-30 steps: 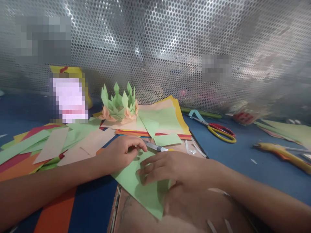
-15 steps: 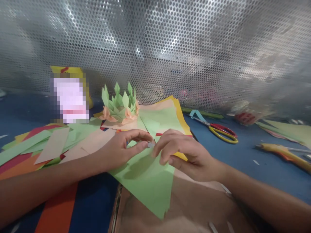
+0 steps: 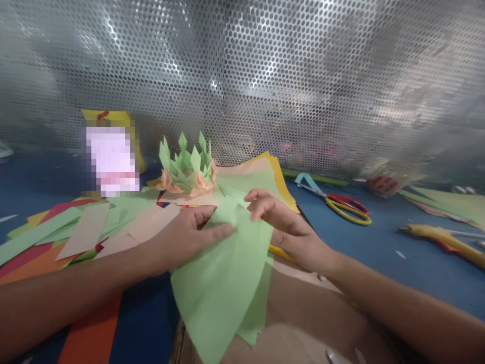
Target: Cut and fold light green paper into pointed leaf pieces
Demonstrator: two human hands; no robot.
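A light green sheet of paper is lifted and bowed, its lower corner hanging toward me over more green paper. My left hand grips its upper left side, thumb on top and fingers partly hidden behind it. At the right edge of the sheet is my right hand, its fingers curled loosely and apart; whether its thumb touches the paper is unclear. Behind both hands stands a folded-paper piece with green points and peach flower shapes at its base.
Coloured paper strips lie at left, before a yellow packet with a blurred-out front. On the blue table at right are scissors, a yellow-handled tool and more paper sheets. A perforated metal panel rises behind.
The green sheet has come up off the paper below, its corner swinging toward me. My right hand's fingers have spread and lifted. A small whitish piece between my hands no longer shows.
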